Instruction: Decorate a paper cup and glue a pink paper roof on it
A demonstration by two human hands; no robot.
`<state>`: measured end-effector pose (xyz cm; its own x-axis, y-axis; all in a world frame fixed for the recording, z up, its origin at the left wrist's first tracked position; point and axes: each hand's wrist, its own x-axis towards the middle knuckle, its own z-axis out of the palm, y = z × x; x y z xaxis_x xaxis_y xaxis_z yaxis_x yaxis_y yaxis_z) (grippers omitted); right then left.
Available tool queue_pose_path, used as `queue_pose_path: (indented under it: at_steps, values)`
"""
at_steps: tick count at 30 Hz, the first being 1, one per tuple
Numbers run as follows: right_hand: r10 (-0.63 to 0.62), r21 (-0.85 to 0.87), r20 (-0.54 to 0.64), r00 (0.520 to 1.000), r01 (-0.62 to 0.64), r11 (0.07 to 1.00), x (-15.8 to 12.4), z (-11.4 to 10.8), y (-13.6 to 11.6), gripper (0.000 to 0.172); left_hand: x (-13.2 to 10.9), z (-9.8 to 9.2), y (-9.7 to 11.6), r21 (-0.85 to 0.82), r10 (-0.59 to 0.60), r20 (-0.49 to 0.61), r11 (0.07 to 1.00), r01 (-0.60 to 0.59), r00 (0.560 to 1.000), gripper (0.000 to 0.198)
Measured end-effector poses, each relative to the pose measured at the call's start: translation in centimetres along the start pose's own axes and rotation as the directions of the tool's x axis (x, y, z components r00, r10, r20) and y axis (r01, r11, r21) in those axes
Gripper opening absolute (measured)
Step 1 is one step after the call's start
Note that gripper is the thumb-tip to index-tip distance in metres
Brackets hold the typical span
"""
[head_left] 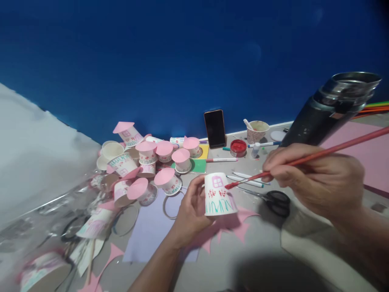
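My left hand (193, 207) grips a white paper cup (216, 205) from its left side, the cup turned upside down above the table. Drawn on the cup are a purple window, red dabs like flowers and green strokes along the rim. Between the fingers and thumb of my right hand (316, 178) is a long red paintbrush (304, 160). Its red-coated tip is at the cup's upper right side, beside the window; whether it touches cannot be made out. Below the cup lie pink paper scraps (241, 225) with pointed edges.
Several decorated cups with pink cone tops (165, 178) crowd the left. Behind are a phone (214, 128), red paint jar (238, 148) and speckled cup (257, 132). Black-handled scissors (278, 202), markers (247, 181) and a dark flask (322, 109) are to the right. Lilac paper (146, 235) lies in front.
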<state>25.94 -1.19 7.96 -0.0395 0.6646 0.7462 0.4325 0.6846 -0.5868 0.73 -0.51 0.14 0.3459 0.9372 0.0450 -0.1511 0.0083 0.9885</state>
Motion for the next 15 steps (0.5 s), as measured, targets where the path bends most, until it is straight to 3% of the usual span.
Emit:
queue_pose_path:
  at_steps: [4,12,15]
  values:
    - [0.002,-0.051,0.024,1.0,-0.001,0.999,-0.19,-0.12,0.13,0.014,-0.18,0.03,-0.02,-0.012,0.0,0.044,1.0,0.0,0.999,0.079]
    - [-0.016,-0.04,0.065,0.998,0.019,0.999,-0.34,0.24,0.02,0.013,-0.27,0.08,-0.18,0.005,0.0,0.021,1.0,0.0,1.0,0.082]
    - [0.008,-0.036,0.027,1.0,-0.007,0.999,-0.29,0.19,0.1,0.013,-0.1,0.02,-0.15,-0.003,0.008,0.018,1.0,-0.008,1.0,0.081]
